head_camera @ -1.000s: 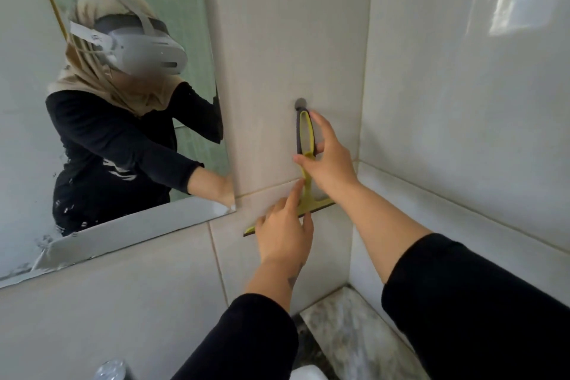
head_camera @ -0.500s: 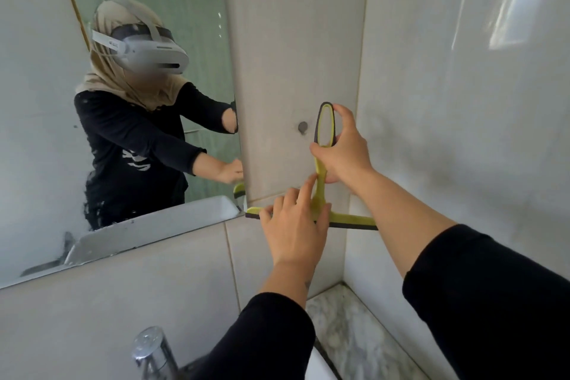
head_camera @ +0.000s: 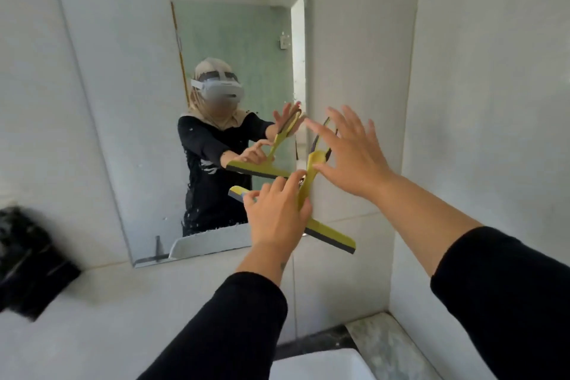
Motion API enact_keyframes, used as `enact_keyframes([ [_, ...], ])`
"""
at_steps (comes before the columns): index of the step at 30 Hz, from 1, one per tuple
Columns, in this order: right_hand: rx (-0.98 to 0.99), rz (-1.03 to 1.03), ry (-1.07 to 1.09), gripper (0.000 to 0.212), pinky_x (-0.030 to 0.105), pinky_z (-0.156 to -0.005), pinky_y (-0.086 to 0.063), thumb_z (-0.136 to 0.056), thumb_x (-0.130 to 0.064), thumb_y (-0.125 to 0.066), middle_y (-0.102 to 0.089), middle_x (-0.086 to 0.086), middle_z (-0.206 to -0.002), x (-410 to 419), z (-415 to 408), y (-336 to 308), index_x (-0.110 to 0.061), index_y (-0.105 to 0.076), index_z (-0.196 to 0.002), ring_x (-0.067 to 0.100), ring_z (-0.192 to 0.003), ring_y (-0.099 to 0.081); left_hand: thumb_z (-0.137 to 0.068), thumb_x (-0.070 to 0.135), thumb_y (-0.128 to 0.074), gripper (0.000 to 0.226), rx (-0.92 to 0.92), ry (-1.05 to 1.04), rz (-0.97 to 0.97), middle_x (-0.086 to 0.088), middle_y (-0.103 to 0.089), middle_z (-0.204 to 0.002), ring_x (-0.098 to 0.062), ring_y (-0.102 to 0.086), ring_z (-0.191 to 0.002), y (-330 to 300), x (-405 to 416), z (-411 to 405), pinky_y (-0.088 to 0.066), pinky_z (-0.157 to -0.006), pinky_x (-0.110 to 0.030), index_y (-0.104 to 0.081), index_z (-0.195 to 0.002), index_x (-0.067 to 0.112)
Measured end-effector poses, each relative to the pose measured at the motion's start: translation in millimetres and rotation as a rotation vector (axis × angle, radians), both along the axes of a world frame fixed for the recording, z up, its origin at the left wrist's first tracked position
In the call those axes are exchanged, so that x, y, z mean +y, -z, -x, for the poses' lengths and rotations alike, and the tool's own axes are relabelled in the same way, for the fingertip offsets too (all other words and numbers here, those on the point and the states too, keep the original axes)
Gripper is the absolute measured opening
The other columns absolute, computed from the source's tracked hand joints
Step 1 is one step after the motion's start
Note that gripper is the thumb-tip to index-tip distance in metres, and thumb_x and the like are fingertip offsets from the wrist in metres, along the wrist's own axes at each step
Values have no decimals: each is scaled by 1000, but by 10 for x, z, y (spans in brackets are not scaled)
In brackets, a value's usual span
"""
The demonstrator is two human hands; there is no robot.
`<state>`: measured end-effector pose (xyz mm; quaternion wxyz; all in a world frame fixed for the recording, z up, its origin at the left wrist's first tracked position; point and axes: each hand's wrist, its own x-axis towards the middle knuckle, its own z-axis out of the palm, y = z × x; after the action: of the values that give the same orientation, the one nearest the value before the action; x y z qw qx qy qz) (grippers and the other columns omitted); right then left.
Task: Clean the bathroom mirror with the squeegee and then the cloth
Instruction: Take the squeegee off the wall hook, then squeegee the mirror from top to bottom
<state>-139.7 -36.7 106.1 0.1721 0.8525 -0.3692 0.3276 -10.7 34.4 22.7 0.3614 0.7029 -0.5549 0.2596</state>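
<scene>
The yellow squeegee (head_camera: 333, 236) with a dark rubber blade is tilted in front of the mirror's right edge, blade end low and to the right. My left hand (head_camera: 277, 213) grips its neck just above the blade. Beside the looped handle, my right hand (head_camera: 354, 154) has its fingers spread wide and only the thumb near the handle. The mirror (head_camera: 138, 102) hangs on the tiled wall to the left and reflects a person with both hands on the squeegee. White specks dot the glass near its lower part.
A dark, blurred object (head_camera: 27, 262) sits on the ledge at far left. The white basin (head_camera: 324, 364) lies below, beside a marble counter (head_camera: 385, 342). A tiled side wall (head_camera: 493, 102) closes in on the right.
The squeegee has come off the wall hook and moved left toward the mirror. My right hand has let go of the handle and spread its fingers; my left hand now grips the neck.
</scene>
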Motion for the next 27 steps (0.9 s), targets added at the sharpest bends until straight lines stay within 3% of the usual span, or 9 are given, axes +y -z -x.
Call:
enact_keyframes([
  [2, 262, 176, -86, 61, 62, -114, 3, -91, -39, -55, -12, -2, -159, 129, -83, -161, -41, -27, -145, 21, -147, 4, -87, 43, -52, 39, -51, -49, 26, 9, -62, -96, -17, -59, -90, -157, 151, -203, -32, -86, -38, -48, -126, 40],
  [4, 371, 267, -135, 56, 62, -112, 5, -90, -33, -59, -22, -3, -157, 230, -243, -290, -39, -37, -141, 20, -147, -2, -86, 42, -54, 39, -97, -96, 63, 10, -63, -94, -17, -60, -87, -275, 287, -398, -33, -84, -38, -50, -124, 39],
  [7, 348, 343, -239, 44, 61, -114, -1, -85, -21, -68, -51, 1, -139, 369, -561, -474, -31, -58, -126, 24, -142, -27, -85, 43, -57, 38, -164, -160, 92, 10, -63, -91, -18, -61, -86, -445, 501, -679, -36, -85, -40, -50, -122, 38],
  [9, 326, 379, -275, 36, 58, -114, -1, -85, -18, -68, -60, 3, -125, 435, -772, -611, -31, -64, -119, 26, -134, -40, -86, 45, -56, 40, -187, -184, 79, 10, -63, -95, -18, -60, -90, -569, 649, -852, -36, -89, -41, -49, -125, 38],
  [11, 340, 401, -283, 37, 54, -115, -3, -87, -21, -66, -61, 4, -119, 483, -975, -773, -34, -63, -121, 27, -126, -45, -87, 46, -55, 43, -189, -190, 70, 10, -64, -104, -18, -59, -99, -708, 777, -1032, -37, -96, -40, -45, -129, 38],
  [14, 341, 466, -299, 38, 56, -112, -17, -87, -24, -66, -61, 9, -113, 552, -1246, -1040, -37, -61, -122, 33, -112, -50, -87, 48, -56, 50, -196, -198, 116, 6, -62, -116, -21, -55, -110, -937, 933, -1326, -36, -104, -40, -44, -133, 32],
  [18, 218, 547, -224, 36, 47, -99, -33, -92, -37, -54, -56, 4, -115, 620, -1483, -1479, -47, -53, -127, 30, -107, -45, -86, 52, -49, 52, -227, -265, 279, 3, -56, -124, -22, -50, -116, -1209, 1090, -1709, -37, -103, -41, -44, -132, 28],
  [22, 31, 564, -201, 41, 42, -87, -34, -97, -38, -44, -53, 8, -116, 663, -1687, -1925, -54, -39, -134, 31, -107, -46, -88, 51, -47, 47, -118, -291, 378, 5, -50, -129, -19, -45, -119, -1379, 1142, -2023, -38, -100, -39, -39, -129, 30],
  [27, -116, 511, -213, 42, 43, -87, -32, -100, -33, -37, -51, 6, -115, 712, -2038, -2338, -57, -35, -134, 28, -109, -45, -88, 54, -41, 50, -31, -270, 333, 8, -42, -133, -16, -43, -120, -1503, 1021, -2252, -45, -96, -37, -39, -132, 29],
])
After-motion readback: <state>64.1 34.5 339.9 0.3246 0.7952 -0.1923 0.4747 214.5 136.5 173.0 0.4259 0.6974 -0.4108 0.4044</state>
